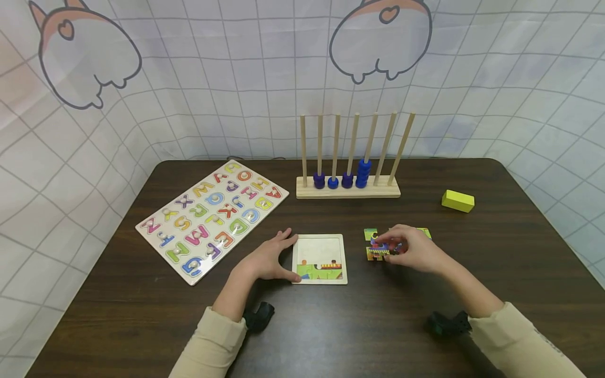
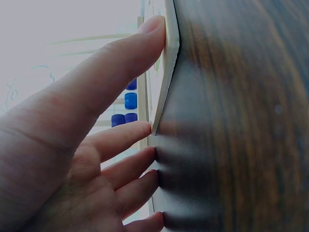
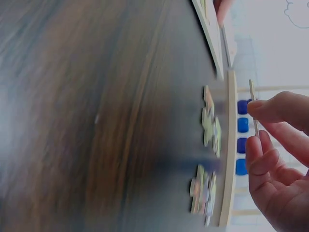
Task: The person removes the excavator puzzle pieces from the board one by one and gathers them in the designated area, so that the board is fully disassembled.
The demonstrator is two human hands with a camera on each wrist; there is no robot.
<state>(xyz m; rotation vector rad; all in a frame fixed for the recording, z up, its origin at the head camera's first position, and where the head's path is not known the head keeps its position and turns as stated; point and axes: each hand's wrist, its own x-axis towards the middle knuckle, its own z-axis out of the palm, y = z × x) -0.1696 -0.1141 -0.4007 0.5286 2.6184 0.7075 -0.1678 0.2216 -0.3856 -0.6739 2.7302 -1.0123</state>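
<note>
A square wooden puzzle tray (image 1: 343,257) lies in the middle of the table in the head view. Joined green-edged pieces (image 1: 312,272) fill its bottom strip; the upper part is bare. My left hand (image 1: 267,258) spans the tray's left side, with the thumb on the lower left corner and the index fingertip at the upper left one. Its fingers are fairly straight in the left wrist view. My right hand (image 1: 418,249) pinches a thin colourful puzzle piece (image 3: 251,89) between thumb and fingers, raised above the table. Loose puzzle pieces (image 3: 208,123) lie below it, partly hidden by the hand in the head view.
A white alphabet board (image 1: 198,215) with knobbed letters lies at the left. Behind the tray stands a wooden peg rack (image 1: 347,193) with blue and purple beads on some of its upright rods. A yellow block (image 1: 457,201) sits at the back right.
</note>
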